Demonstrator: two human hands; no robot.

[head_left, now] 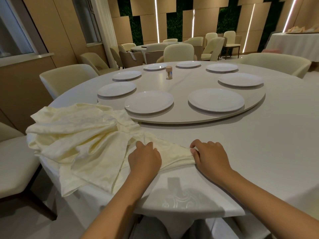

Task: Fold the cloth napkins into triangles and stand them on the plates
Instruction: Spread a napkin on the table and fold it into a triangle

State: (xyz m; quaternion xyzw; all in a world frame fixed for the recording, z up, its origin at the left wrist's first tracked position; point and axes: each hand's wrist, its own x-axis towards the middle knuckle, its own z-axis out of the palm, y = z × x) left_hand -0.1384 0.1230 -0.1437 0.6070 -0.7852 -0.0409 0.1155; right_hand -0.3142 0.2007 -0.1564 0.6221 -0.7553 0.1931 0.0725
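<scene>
At the near edge of the round table (259, 152) a person is working one cream napkin (174, 154) into a fold, and it lies flat on the tablecloth between their two hands. The left hand (144, 158) rests on top of its left part, fingers bent over the cloth and pressing it down; whether the thumb has any hold underneath I cannot tell. The right hand (209, 156) has its fingers curled at the napkin's right end, bunching and gripping that corner. Just to the left, touching the working napkin, sits a loose heap of unfolded napkins (77, 138), some of it drooping over the table's rim. The eight white plates (149, 101) wait bare on the turntable (198, 116), none holding a napkin yet, with a small toothpick jar (169, 72) near its middle. The risk I see is the heap: its overhanging edge looks likely to slide off if the working napkin drags against it. The bunched right corner could also leave an uneven crease, and a lopsided triangle may not stand on a smooth plate.
</scene>
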